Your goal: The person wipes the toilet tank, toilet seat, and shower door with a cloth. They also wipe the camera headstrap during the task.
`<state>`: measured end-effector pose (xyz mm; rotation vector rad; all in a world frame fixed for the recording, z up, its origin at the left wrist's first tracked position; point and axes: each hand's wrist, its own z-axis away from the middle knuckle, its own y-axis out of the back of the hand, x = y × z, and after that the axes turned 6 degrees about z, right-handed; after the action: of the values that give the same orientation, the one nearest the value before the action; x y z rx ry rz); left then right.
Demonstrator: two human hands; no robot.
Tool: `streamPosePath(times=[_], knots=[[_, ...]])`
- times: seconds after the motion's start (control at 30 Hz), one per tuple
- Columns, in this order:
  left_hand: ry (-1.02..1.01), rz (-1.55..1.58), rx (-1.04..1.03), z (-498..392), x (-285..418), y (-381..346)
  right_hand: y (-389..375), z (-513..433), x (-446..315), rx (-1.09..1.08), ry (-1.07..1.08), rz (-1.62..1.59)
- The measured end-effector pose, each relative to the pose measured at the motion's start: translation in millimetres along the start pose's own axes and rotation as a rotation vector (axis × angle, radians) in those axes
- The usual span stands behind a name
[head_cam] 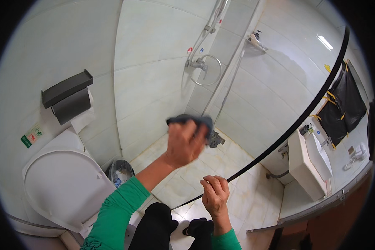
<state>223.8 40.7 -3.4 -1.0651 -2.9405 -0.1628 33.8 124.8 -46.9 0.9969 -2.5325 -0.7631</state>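
My left hand presses a dark grey-blue cloth with spread fingers; hand and cloth are blurred. The cloth appears to lie against a clear glass shower panel, though the contact is hard to make out. Lower down and to the right, my right hand is curled around the black edge strip of the glass. Behind the cloth, a grey mop head rests on the tiled floor near the corner.
A white toilet with raised lid and a lined waste bin are at left, below a dark paper holder. A shower mixer is on the far wall. At right are a washbasin and a black plastic sheet.
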Motion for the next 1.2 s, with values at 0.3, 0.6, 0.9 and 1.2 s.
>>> streamPosePath(times=[0.3, 0.6, 0.9, 1.2], knots=[[0.021, 0.02, 0.156, -55.6, 39.6, -38.9, 12.9, 12.5, -1.5, 0.027, -0.091, 0.03], [-0.2, 0.078, 0.092, -28.0, 45.1, -20.3, 24.7, 23.7, -5.5, -0.003, -0.161, 0.027], [-0.108, 0.081, 0.179, -48.3, 90.4, -46.6, 32.5, 47.2, -16.1, 0.015, -0.235, 0.016], [0.286, 0.329, -0.083, 103.2, 131.9, -23.8, 20.4, 50.0, -39.4, 0.246, -0.425, -0.071]])
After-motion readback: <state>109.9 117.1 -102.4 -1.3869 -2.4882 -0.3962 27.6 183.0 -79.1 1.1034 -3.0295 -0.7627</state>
